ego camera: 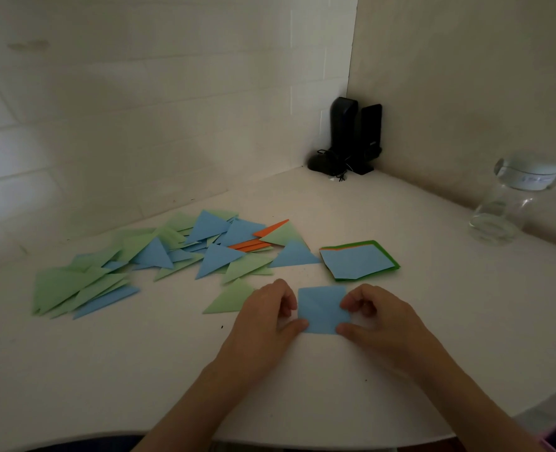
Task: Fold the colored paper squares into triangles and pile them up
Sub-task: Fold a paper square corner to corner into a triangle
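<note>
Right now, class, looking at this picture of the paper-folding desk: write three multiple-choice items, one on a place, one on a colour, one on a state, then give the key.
1. Where is the stack of unfolded squares?
A. Just beyond the right hand
B. Beside the clear bottle
C. Under the black speakers

2. What colour is the paper square between the hands?
A. Orange
B. Blue
C. Green

3. What state is that square in?
A. Folded into a triangle
B. Crumpled
C. Flat, unfolded, held at both sides

Key: 1 A, the stack lies right behind that hand. 2 B, it is plainly blue. 3 C, the left hand and right hand pinch its side edges.
</note>
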A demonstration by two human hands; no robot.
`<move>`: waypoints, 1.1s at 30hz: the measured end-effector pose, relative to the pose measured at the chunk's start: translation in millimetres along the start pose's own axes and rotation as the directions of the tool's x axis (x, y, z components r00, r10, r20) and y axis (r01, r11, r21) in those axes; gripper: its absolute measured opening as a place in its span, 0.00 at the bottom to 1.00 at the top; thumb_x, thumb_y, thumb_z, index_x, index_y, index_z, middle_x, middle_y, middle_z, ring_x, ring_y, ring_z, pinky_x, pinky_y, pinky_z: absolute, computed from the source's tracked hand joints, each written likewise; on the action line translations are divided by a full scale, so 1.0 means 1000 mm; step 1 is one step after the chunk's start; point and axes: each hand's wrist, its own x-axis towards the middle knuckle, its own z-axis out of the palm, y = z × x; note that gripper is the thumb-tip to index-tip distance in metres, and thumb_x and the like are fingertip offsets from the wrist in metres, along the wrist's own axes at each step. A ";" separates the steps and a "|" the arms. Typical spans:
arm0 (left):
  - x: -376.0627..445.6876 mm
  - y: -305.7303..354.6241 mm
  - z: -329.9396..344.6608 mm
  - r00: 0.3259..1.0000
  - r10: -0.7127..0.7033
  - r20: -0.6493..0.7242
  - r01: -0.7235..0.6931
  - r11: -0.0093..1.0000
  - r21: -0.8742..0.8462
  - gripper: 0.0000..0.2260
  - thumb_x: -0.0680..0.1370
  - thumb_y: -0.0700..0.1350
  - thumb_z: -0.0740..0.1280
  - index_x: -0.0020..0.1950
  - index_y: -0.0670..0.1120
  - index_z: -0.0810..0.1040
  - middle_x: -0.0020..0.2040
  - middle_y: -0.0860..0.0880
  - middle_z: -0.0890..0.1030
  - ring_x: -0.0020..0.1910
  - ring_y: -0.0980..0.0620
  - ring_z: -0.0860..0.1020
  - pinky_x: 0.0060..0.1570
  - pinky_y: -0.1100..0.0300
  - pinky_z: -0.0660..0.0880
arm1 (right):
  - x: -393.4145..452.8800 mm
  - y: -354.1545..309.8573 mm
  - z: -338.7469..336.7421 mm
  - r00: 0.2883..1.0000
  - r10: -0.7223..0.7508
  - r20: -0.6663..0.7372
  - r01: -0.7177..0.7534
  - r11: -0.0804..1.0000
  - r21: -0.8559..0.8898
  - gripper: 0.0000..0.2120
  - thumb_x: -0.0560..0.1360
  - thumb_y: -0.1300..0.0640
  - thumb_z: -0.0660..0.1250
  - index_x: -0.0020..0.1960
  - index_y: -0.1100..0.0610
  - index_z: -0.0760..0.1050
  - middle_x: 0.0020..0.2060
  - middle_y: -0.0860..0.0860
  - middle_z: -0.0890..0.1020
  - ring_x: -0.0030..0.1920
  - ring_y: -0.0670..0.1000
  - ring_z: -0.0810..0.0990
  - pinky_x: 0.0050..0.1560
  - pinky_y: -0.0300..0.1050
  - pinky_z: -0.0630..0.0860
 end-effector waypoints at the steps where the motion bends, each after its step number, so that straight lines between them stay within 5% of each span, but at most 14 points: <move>1: 0.000 0.000 0.001 1.000 0.028 0.002 -0.028 1.000 0.004 0.08 0.72 0.44 0.72 0.44 0.50 0.72 0.39 0.55 0.73 0.39 0.58 0.70 0.38 0.68 0.67 | -0.001 0.000 0.001 1.000 -0.001 0.006 0.001 1.000 -0.002 0.14 0.66 0.58 0.76 0.47 0.47 0.75 0.41 0.40 0.75 0.44 0.34 0.71 0.43 0.24 0.66; 7: -0.004 0.006 0.019 0.970 0.243 -0.003 -0.239 0.957 0.166 0.09 0.74 0.38 0.61 0.47 0.48 0.80 0.44 0.49 0.75 0.43 0.52 0.72 0.38 0.58 0.71 | -0.005 -0.001 -0.002 0.997 0.079 0.000 -0.079 0.996 0.033 0.18 0.69 0.66 0.66 0.51 0.46 0.79 0.40 0.40 0.76 0.38 0.42 0.74 0.39 0.26 0.68; 9: -0.008 0.011 0.023 0.958 0.283 -0.035 -0.265 0.929 0.259 0.08 0.76 0.45 0.61 0.47 0.47 0.79 0.45 0.50 0.75 0.43 0.51 0.71 0.37 0.56 0.73 | -0.008 -0.003 -0.002 0.996 0.086 -0.002 -0.086 0.996 -0.003 0.20 0.69 0.68 0.63 0.51 0.46 0.80 0.42 0.43 0.78 0.38 0.41 0.74 0.40 0.24 0.68; 12: -0.015 0.022 0.025 0.965 0.263 -0.011 -0.241 0.900 0.364 0.23 0.72 0.63 0.55 0.47 0.46 0.78 0.45 0.51 0.75 0.43 0.52 0.71 0.40 0.58 0.72 | -0.016 -0.005 -0.002 0.994 0.105 0.008 -0.105 0.994 -0.035 0.21 0.69 0.68 0.62 0.51 0.46 0.81 0.46 0.46 0.81 0.42 0.41 0.77 0.41 0.21 0.67; 15: -0.018 0.028 0.026 0.957 0.286 -0.053 -0.239 0.878 0.415 0.24 0.69 0.69 0.58 0.41 0.49 0.76 0.39 0.53 0.74 0.36 0.55 0.70 0.34 0.61 0.69 | -0.023 -0.015 -0.004 0.996 0.078 0.035 -0.077 0.996 -0.036 0.20 0.70 0.67 0.63 0.51 0.46 0.81 0.44 0.42 0.81 0.42 0.38 0.77 0.42 0.19 0.67; 19: -0.016 0.028 0.026 0.947 0.306 -0.103 -0.241 0.883 0.404 0.10 0.71 0.55 0.60 0.37 0.50 0.74 0.35 0.54 0.74 0.32 0.56 0.72 0.29 0.62 0.70 | -0.027 -0.027 -0.007 0.997 -0.077 -0.001 0.076 0.986 -0.148 0.17 0.68 0.61 0.69 0.53 0.44 0.77 0.44 0.42 0.78 0.43 0.40 0.75 0.45 0.25 0.66; 23: -0.014 0.016 0.020 0.923 0.375 -0.083 -0.313 0.860 0.403 0.08 0.73 0.47 0.60 0.38 0.50 0.77 0.37 0.53 0.77 0.35 0.54 0.75 0.34 0.62 0.70 | -0.012 -0.021 -0.011 0.989 -0.141 -0.045 0.118 0.936 -0.331 0.15 0.66 0.49 0.74 0.52 0.41 0.78 0.44 0.44 0.69 0.46 0.44 0.70 0.48 0.40 0.71; 28: -0.008 -0.004 0.002 0.916 0.400 -0.038 -0.343 0.827 0.445 0.03 0.70 0.47 0.68 0.39 0.51 0.80 0.41 0.55 0.79 0.41 0.52 0.75 0.39 0.60 0.70 | 0.005 -0.017 0.000 0.993 -0.119 0.010 0.115 0.935 -0.337 0.09 0.68 0.43 0.72 0.47 0.41 0.81 0.40 0.42 0.66 0.44 0.44 0.68 0.46 0.42 0.70; 33: -0.006 -0.020 -0.004 0.959 0.264 -0.107 -0.226 0.935 0.274 0.02 0.71 0.46 0.69 0.42 0.49 0.80 0.42 0.53 0.78 0.42 0.51 0.73 0.41 0.58 0.72 | 0.007 -0.010 0.013 0.999 -0.040 0.023 0.044 0.975 -0.217 0.09 0.70 0.40 0.68 0.44 0.43 0.81 0.42 0.44 0.72 0.43 0.43 0.73 0.48 0.43 0.71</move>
